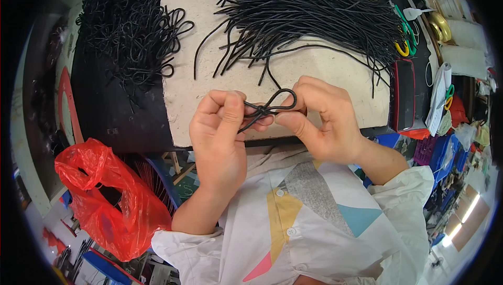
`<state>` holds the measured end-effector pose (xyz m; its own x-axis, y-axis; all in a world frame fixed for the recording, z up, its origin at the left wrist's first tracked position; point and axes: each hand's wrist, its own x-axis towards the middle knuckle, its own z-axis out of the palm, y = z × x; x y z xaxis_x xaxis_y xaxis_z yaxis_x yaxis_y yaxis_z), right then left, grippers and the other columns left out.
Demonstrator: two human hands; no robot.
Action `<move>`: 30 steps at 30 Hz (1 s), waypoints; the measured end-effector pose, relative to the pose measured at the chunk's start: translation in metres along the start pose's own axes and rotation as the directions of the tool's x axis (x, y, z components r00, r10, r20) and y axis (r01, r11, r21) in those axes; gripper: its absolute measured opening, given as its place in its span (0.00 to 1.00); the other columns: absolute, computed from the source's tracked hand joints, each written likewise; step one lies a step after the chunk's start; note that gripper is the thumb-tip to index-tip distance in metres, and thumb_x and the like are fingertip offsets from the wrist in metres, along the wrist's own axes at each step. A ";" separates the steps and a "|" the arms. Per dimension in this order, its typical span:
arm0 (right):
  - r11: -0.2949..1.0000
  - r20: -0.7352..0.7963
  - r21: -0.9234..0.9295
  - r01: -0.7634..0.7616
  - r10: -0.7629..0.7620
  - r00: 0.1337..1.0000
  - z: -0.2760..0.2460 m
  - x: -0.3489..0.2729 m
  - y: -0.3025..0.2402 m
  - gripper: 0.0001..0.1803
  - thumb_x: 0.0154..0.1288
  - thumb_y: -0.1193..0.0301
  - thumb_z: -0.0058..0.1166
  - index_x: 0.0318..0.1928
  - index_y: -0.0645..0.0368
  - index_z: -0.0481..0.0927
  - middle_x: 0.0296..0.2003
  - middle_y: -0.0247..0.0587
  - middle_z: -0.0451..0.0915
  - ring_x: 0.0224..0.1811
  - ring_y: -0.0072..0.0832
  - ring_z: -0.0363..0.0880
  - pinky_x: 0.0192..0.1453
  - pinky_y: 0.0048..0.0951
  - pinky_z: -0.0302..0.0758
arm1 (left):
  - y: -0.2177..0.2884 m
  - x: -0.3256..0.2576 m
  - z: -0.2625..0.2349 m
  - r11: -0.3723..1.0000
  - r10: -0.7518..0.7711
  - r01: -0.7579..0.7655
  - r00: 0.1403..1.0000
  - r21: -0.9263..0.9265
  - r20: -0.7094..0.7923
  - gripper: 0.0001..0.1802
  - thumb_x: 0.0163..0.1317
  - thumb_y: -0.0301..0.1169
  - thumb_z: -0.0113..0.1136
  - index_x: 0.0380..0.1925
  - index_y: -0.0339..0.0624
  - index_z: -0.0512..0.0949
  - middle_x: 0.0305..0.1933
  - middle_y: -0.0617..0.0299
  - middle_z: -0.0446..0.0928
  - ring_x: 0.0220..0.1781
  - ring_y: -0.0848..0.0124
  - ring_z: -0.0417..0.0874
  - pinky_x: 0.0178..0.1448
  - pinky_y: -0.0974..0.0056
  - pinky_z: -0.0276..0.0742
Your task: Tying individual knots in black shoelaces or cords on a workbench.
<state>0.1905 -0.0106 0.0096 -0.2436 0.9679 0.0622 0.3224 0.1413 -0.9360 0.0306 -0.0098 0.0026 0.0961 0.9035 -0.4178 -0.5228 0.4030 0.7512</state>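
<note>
Between my two hands, a black cord [283, 91] is bent into a loop with a crossing or knot at its middle. My left hand [222, 120] pinches the cord's left side, thumb on top and fingers beneath. The thumb and fingertips of my right hand [325, 120] are closed on the loop's right side. One end of the cord sticks out below the left fingers. Just beyond my hands lies a thick bundle of straight black cords [314, 15], and one strand trails from it toward the loop. At the far left is a heap of looped black cords [131, 28].
A beige board [183, 96] lies on the black table [120, 127]. To the right are a dark red-edged case [404, 93] and scissors with green and yellow handles [407, 36]. A red plastic bag [115, 201] hangs at the lower left, beside my left forearm.
</note>
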 end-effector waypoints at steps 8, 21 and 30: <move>0.999 -0.041 0.003 0.048 -0.048 0.998 -0.003 -0.007 0.018 0.05 0.50 0.77 0.57 0.27 0.64 0.75 0.23 0.39 0.73 0.25 0.27 0.71 0.29 0.24 0.67 | 0.000 0.004 0.000 1.000 -0.017 0.016 0.999 -0.020 -0.045 0.08 0.59 0.29 0.54 0.28 0.35 0.69 0.26 0.57 0.75 0.27 0.71 0.79 0.32 0.70 0.77; 0.847 0.027 0.469 -0.249 0.268 0.963 -0.019 0.009 0.013 0.10 0.56 0.71 0.55 0.35 0.65 0.79 0.26 0.34 0.79 0.30 0.18 0.74 0.36 0.20 0.70 | 0.014 0.007 -0.002 0.937 -0.062 0.025 0.994 0.347 0.095 0.08 0.51 0.18 0.57 0.33 0.27 0.75 0.27 0.52 0.78 0.27 0.69 0.81 0.31 0.72 0.77; 0.832 0.076 0.440 -0.339 0.341 0.937 -0.016 0.007 0.010 0.09 0.55 0.71 0.56 0.34 0.65 0.79 0.26 0.33 0.79 0.31 0.17 0.74 0.36 0.19 0.69 | 0.018 0.011 -0.002 0.944 -0.245 0.201 0.958 0.261 0.148 0.12 0.50 0.18 0.58 0.37 0.26 0.74 0.31 0.51 0.78 0.29 0.70 0.81 0.34 0.70 0.80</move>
<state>0.2069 0.0008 0.0067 -0.1874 0.9393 -0.2876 -0.0516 -0.3017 -0.9520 0.0210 0.0074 0.0105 0.3456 0.7886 -0.5087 -0.2534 0.6003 0.7585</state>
